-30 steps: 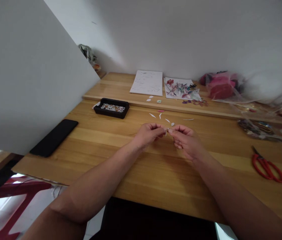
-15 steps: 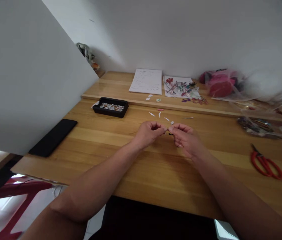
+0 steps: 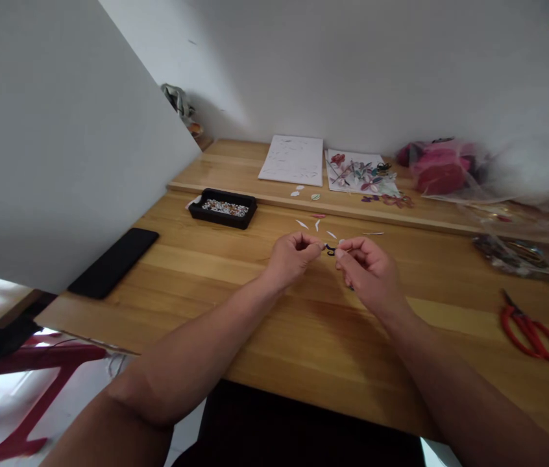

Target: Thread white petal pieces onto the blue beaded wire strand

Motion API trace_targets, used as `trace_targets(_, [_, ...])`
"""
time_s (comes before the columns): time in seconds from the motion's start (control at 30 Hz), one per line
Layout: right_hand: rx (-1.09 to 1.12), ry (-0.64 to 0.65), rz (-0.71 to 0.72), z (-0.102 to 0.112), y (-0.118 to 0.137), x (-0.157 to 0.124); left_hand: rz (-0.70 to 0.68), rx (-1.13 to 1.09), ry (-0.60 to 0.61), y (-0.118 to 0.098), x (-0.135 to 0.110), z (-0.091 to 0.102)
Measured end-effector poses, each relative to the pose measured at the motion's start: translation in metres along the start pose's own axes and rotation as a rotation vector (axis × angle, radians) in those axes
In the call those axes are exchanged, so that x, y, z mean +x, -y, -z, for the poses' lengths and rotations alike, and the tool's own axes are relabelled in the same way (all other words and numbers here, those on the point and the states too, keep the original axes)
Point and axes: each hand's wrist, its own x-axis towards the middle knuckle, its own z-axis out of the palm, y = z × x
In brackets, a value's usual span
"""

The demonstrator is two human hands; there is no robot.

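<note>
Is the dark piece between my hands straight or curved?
Curved: the dark piece visibly bends between your left hand and right hand. Covered ends: cannot tell.

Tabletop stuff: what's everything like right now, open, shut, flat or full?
Left hand: pinching the dark curly piece
Right hand: pinching the same piece
Dark curly piece: held between both hands
Scissors: lying flat, blades look shut
Black tray: open, small bits inside
Black slab: lying flat
Left white sheet: lying flat
Clear bag: has things inside, too blurred to name

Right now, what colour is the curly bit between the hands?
The curly bit is very dark, close to black; the head view shows it best.
</note>
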Motion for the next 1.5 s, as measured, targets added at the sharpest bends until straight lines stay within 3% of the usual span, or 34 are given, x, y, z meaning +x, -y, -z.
trace_targets(0.37, [-0.341, -0.017, 0.209, -0.006, -0.002, -0.008, 0.122, -0.185, -0.031, -0.007, -0.004, -0.003])
trace_targets(0.9, [-0.370, 0.110, 0.354, -0.006, -0.005, -0.009, 0.222, -0.555, 0.030, -0.013, -0.003, -0.001])
trace_targets(1.17, [-0.118, 0.171, 0.212, -0.004, -0.011, -0.003, 0.273, -0.489, 0.126, -0.018, -0.006, 0.001])
trace_targets(1.5, [-0.232, 0.094, 0.297, 0.010, -0.020, 0.007, 0.281, -0.390, 0.278, -0.016, -0.003, 0.011])
